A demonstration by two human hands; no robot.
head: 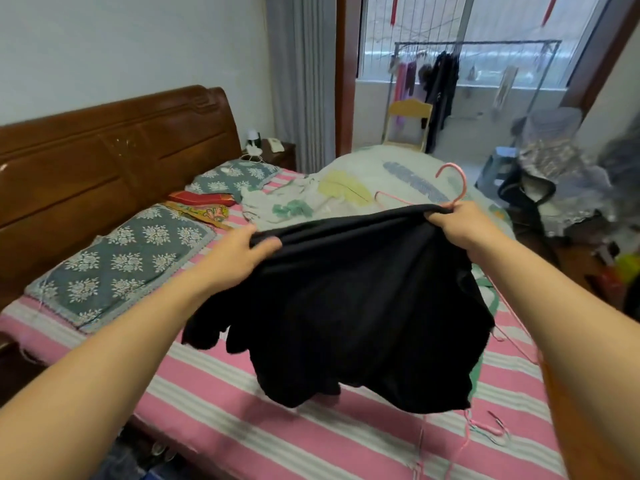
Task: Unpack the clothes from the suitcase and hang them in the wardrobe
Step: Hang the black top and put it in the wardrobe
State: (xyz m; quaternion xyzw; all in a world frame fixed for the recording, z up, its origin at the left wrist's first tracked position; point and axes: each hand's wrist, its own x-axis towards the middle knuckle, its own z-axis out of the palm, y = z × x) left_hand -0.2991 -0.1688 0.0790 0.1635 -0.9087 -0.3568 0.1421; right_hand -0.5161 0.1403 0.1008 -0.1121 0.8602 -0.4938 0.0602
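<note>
Putting the black garment on the pink hanger, above the bed

The black garment [346,299] hangs in the air over the striped bed sheet [242,427], stretched between both hands: the left hand [239,252] grips its upper edge with curled fingers, and the right hand [460,225] pinches the other end of this edge together with the pink hanger [453,185], whose hook stands up just behind the fingers. It seems the hanger is partly inside the cloth, but how far I cannot tell. To do this step well, I think the left hand should keep the edge open and tight while the right hand slides the hanger arm inside to the shoulder, so the garment sits even and does not slip off. More hangers [485,427] lie on the sheet near the lower hem; no suitcase or wardrobe is visible here
</note>
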